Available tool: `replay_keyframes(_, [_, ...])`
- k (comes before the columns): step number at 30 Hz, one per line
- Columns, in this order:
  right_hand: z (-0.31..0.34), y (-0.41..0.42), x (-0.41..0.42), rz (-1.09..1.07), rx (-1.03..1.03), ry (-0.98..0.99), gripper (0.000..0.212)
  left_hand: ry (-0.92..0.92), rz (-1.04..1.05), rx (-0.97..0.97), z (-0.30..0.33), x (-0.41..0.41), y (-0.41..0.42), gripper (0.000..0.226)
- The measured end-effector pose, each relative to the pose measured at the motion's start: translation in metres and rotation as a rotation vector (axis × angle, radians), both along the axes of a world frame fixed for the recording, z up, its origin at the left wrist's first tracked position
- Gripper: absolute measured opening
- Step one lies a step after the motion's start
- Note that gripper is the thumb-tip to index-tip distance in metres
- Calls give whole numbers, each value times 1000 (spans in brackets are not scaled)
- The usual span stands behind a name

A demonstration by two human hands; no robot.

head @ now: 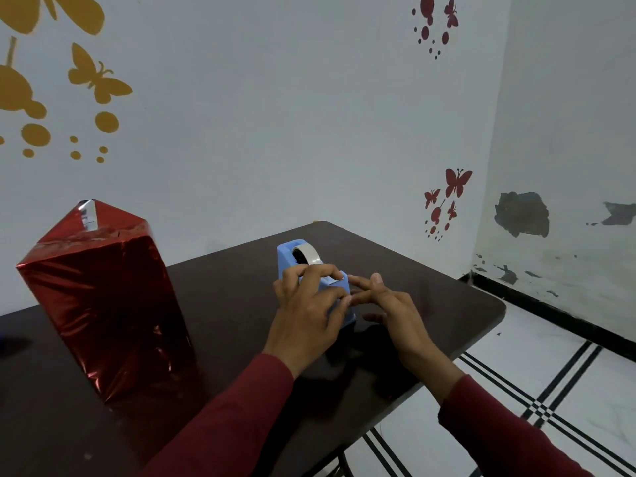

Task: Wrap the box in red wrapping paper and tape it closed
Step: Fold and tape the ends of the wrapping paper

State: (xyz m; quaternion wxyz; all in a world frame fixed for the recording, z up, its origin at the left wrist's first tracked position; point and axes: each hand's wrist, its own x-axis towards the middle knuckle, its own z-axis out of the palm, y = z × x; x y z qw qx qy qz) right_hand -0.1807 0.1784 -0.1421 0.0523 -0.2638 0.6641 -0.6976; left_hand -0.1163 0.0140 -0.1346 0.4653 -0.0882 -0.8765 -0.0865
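Fig.: Tape-pulling stage, head view. Tall box wrapped in shiny red foil paper stands upright on the dark brown surface, well apart from both hands, to their left. Its top end is not closed: a pointed flap w/ silver underside sticks up at the far corner. Body sides look covered.

Light-blue plastic tape dispenser w/ a roll of pale tape sits near surface centre. Left hand rests on the dispenser, fingers curled over its top and front, steadying it. Right hand is just beside the cutter end, fingers loosely extended toward it; index tip meets left thumb approx. at the blade. Whether a tape strip is pinched there: cannot tell, as clear tape is not resolvable here.

Risks (judgement):
- Tape may fold back & stick to itself or the fingers if pulled w/o tension.
- Dispenser may slide or tip if left hand eases off during the pull.
- Strip torn too short won't hold the springy foil flap; foil creases/tears easily when pressed.
- Box stands tall on a narrow base, so it could topple when the top is pushed down.

Text/brands: none legible on dispenser, paper or roll. Wall shows only butterfly decals, no writing.
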Motion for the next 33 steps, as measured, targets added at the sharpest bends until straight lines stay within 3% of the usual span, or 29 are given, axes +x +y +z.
replay_keyframes(4, [7, 4, 1, 31, -90, -134, 58, 68, -57, 18, -1, -1, 6, 12])
replay_keyframes(8, [8, 10, 1, 8, -209, -181, 26, 83, -88, 178, -2, -2, 11, 15])
replay_keyframes(10, [6, 11, 0, -1, -268, -167, 42, 88, -107, 304, 0, -2, 9, 21])
replay_keyframes(12, [3, 9, 1, -2, -238, -29, 52, 86, -129, 369, 0, -1, 7, 22])
replay_keyframes(15, [-3, 4, 3, -24, -158, 141, 48, 49, -145, 380, -2, -2, 5, 24])
replay_keyframes(19, [-3, 4, 4, -97, -119, 189, 37, 14, -133, 404, -2, -2, 4, 25])
replay_keyframes(24, [-2, 4, 6, -111, -125, 105, 34, 37, -74, 459, 1, 2, 2, 24])
replay_keyframes(28, [5, 7, 10, -134, -162, -9, 30, 124, -53, 658, 17, 10, -5, 38])
replay_keyframes(33, [32, -4, 25, -29, -212, -95, 32, 177, -16, 641, 41, 44, -15, 35])
